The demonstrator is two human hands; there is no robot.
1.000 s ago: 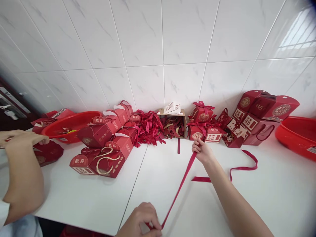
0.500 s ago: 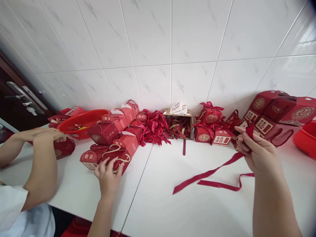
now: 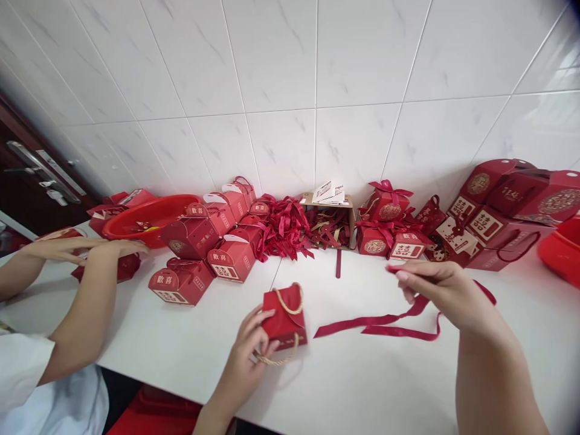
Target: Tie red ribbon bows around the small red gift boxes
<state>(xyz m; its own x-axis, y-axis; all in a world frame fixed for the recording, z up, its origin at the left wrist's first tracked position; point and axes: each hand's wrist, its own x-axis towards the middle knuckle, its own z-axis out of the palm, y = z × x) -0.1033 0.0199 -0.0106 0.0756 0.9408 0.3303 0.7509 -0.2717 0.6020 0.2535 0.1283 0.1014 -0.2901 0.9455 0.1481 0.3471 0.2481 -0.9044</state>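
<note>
A small red gift box [image 3: 284,317] with two twisted cord handles is in my left hand [image 3: 251,344], at the middle of the near table. My fingers grip its left side. To the right, my right hand [image 3: 437,287] pinches a dark red ribbon [image 3: 362,325]. The ribbon's two tails trail leftward over the white tabletop toward the box, ending just short of it. Part of the ribbon passes behind my right hand.
Red boxes [image 3: 181,283] stand in rows at the left. A ribbon heap [image 3: 285,226] lies beside an open carton [image 3: 352,223] by the wall. Bow-tied boxes [image 3: 374,241] and larger boxes [image 3: 512,235] fill the right. A co-worker's arms [image 3: 84,290] reach in by a red basin [image 3: 136,220].
My left hand has taken a corded box from the left group and carried it right, to the middle. My right hand has shifted left and lower with the ribbon.
</note>
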